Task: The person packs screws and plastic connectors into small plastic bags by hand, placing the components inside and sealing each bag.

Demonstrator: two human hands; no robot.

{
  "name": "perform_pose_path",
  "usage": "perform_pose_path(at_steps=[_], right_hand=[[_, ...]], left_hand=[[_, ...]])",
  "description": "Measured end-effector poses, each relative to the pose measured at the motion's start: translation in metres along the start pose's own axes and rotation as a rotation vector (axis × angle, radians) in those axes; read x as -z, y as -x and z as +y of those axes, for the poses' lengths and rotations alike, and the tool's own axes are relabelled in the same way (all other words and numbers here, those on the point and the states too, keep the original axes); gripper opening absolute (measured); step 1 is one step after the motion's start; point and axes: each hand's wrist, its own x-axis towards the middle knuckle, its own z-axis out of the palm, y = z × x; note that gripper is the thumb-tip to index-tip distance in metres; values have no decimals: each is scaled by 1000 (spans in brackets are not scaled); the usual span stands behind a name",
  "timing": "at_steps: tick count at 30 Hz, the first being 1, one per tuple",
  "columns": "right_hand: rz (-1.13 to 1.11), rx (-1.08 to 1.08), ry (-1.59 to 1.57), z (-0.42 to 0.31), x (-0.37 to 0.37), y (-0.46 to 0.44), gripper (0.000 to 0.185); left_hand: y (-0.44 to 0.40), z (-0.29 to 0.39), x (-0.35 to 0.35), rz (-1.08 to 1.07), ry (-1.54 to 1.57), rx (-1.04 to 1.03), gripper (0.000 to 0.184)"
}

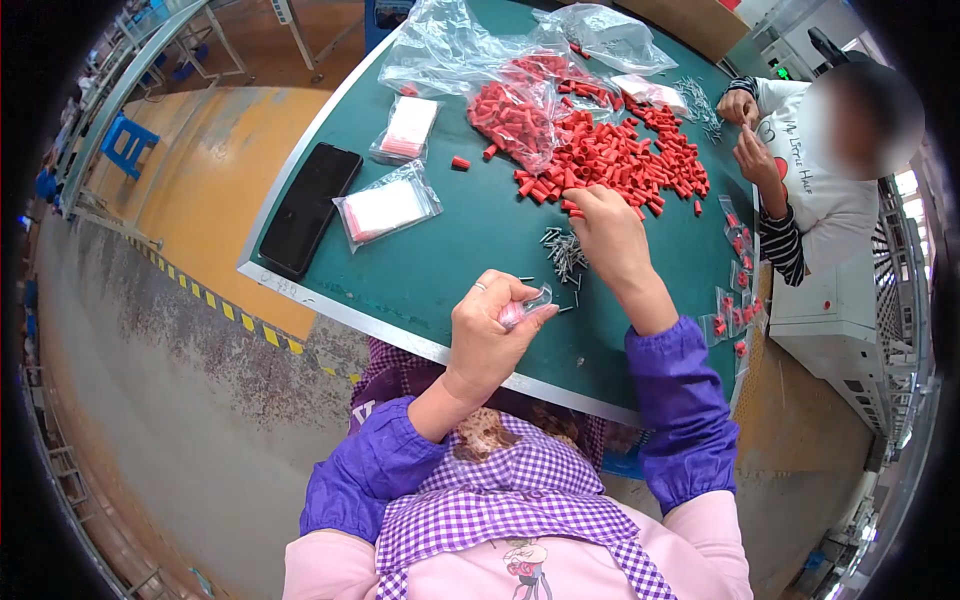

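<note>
In the head view, the person's left hand is hanging over the near edge of the green table, its fingers curling closed around a small clear bag with pink showing on it. Thumb and forefinger are pinching the bag near its upper end, and a ring is showing on one finger. The right hand is leaning over the near edge of the heap of red pieces, its fingers bending downward with the tips touching the heap; whether they are closing on a piece I cannot tell, since the back of the hand is hiding most of the grip. Just beside that hand, a small pile of screws is lying on the table, with a few loose ones straying toward the left hand.

Farther left, two packs of small bags, an upper pack and a lower pack, are lying flat near a black phone. A large clear bag is spreading across the far side, partly covering the red pieces. More screws are lying at the far right. Filled bags holding red pieces are lining the right edge, and a co-worker is sitting beyond it, holding both hands close together above the tabletop's edge.
</note>
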Motion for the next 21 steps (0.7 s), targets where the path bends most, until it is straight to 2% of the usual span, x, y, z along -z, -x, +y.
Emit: perform_pose_path(at_steps=[1,3,9,11,12,13,15,18,21], right_hand=[[2,1,0,1,-1,-5,20],[-244,-26,146,2,-4,-14,12],[-242,-38,102,6,-3,-27,9],[-154,-343,-446,-10,17,-20,17],[-150,-366,-628,-7,19,-15,19],[-158,-360,-629,-15,24,-9,19],[-54,-480,-1228,-38,35,9,10],[80,-459,-1336,-55,27,34,7],[188,-390,-1115,-63,16,51,6]], left_hand=[[0,-1,0,0,1,0,24],[-2,-1,1,3,0,0,24],[-10,-4,3,12,28,48,23],[-12,-7,3,27,43,73,23],[-14,-8,4,39,40,76,23],[-16,-9,3,40,41,102,23],[-17,-9,0,27,47,130,23],[-22,-7,-7,27,53,123,22],[-23,-8,-12,76,39,55,22]])
